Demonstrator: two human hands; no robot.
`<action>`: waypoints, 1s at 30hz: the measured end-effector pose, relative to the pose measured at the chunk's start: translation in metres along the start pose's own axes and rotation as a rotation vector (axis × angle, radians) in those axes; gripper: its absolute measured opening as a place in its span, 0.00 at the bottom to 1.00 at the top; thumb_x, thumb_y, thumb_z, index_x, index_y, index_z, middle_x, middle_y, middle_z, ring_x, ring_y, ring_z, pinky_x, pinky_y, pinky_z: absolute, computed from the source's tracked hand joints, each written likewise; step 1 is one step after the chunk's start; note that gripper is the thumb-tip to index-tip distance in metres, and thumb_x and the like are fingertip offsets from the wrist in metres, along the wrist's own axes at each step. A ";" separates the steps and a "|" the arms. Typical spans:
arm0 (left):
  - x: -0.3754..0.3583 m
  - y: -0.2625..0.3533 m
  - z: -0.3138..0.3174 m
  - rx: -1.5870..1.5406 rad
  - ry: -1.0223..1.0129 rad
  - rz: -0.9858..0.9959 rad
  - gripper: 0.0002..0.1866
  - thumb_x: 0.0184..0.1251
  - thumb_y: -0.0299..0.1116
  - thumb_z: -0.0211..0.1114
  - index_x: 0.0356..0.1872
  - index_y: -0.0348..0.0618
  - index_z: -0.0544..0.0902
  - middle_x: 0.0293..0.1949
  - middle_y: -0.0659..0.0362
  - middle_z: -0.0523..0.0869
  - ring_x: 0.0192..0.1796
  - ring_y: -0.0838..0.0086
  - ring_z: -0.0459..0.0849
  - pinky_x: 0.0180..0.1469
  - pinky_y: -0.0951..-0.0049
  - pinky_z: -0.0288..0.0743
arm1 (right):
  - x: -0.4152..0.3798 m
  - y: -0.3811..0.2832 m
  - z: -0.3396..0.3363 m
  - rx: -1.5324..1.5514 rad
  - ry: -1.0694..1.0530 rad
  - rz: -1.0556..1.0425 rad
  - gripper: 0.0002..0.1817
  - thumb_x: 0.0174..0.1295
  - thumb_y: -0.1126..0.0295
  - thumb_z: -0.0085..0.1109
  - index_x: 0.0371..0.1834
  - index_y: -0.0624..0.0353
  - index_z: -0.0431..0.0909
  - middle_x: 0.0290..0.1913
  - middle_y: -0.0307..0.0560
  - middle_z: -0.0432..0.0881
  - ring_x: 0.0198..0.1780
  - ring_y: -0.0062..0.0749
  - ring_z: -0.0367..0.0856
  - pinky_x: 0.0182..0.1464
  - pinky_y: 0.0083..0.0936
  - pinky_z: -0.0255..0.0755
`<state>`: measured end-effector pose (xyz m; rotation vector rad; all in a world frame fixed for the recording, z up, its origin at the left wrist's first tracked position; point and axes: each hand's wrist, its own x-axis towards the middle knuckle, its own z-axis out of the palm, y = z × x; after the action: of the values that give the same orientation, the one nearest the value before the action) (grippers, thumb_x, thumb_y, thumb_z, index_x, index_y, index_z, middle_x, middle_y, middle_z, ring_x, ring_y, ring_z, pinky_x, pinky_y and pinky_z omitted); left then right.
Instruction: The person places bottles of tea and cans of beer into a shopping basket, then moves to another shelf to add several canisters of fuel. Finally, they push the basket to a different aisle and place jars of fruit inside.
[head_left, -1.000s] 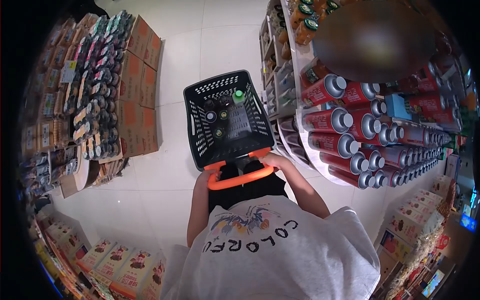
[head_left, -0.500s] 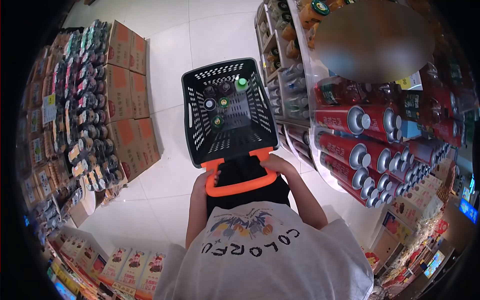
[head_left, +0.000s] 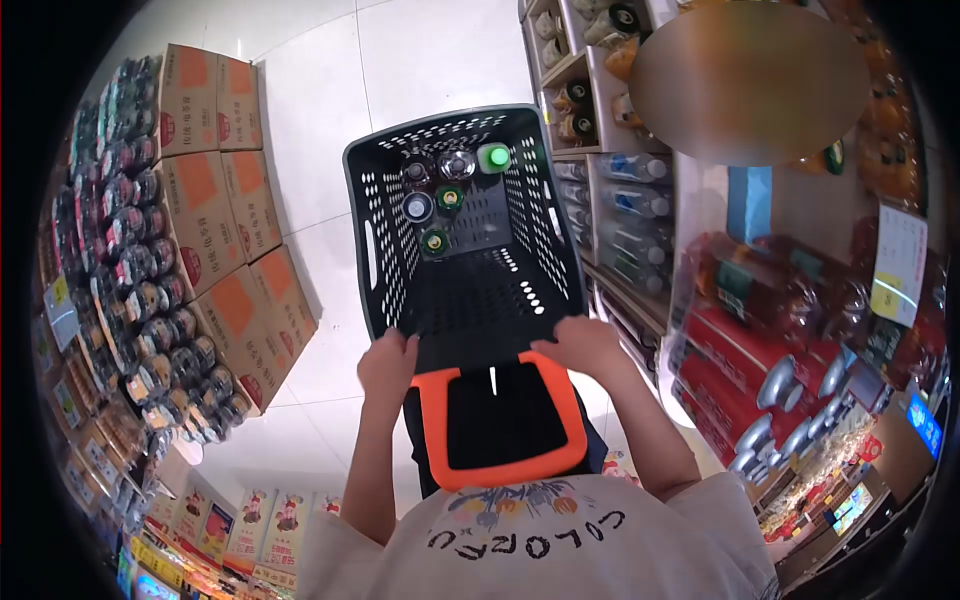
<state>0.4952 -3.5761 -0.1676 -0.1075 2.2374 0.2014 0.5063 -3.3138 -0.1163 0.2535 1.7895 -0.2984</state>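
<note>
A dark grey shopping basket (head_left: 465, 345) with perforated walls is in front of me. Its orange handle (head_left: 510, 472) lies toward my body. My left hand (head_left: 386, 368) curls at the near left corner of the rim, fingers bent against it. At the near right corner, my right hand (head_left: 580, 347) grips the rim, its thumb close to the handle's end. Several bottles stand at the far end of the basket: one with a light green cap (head_left: 498, 157), one with a white top (head_left: 417, 207), two with dark green lids (head_left: 450, 198), and clear or dark ones.
Stacked brown cartons (head_left: 215, 205) stand left, beside rows of dark-lidded cups (head_left: 130, 215). To the right, a shelf holds water bottles (head_left: 635, 205), and red cans (head_left: 730, 370) jut out lower down. Pale tiled floor (head_left: 310, 60) runs ahead between them.
Both hands have shifted from the orange handle to the basket's near rim. The handle now sits lower toward my shirt. The cartons and red cans have slid back past me in view.
</note>
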 end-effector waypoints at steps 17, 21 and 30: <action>0.338 -0.007 0.279 -0.018 0.159 0.150 0.51 0.35 0.34 0.75 0.63 0.47 0.54 0.61 0.46 0.59 0.64 0.49 0.58 0.61 0.53 0.59 | 0.457 -0.032 0.162 0.683 0.318 -0.094 0.15 0.49 0.75 0.53 0.43 0.56 0.75 0.47 0.54 0.75 0.48 0.48 0.75 0.50 0.37 0.70; 0.354 -0.003 0.285 -0.014 0.106 0.191 0.46 0.32 0.30 0.76 0.60 0.50 0.61 0.56 0.47 0.63 0.61 0.50 0.62 0.52 0.54 0.70 | 0.473 -0.051 0.147 0.489 0.361 -0.276 0.25 0.47 0.77 0.54 0.54 0.55 0.66 0.58 0.52 0.66 0.53 0.46 0.72 0.52 0.36 0.69; 0.357 -0.009 0.275 -0.009 0.069 0.370 0.31 0.31 0.28 0.72 0.44 0.44 0.70 0.48 0.50 0.70 0.52 0.54 0.71 0.44 0.61 0.76 | 0.522 -0.059 0.147 0.355 0.216 -0.383 0.18 0.55 0.76 0.46 0.51 0.59 0.63 0.59 0.53 0.65 0.55 0.46 0.71 0.54 0.36 0.68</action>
<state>0.4855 -3.5372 -0.6164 0.3012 2.3099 0.4122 0.4990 -3.4121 -0.6524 0.1956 1.9879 -0.8946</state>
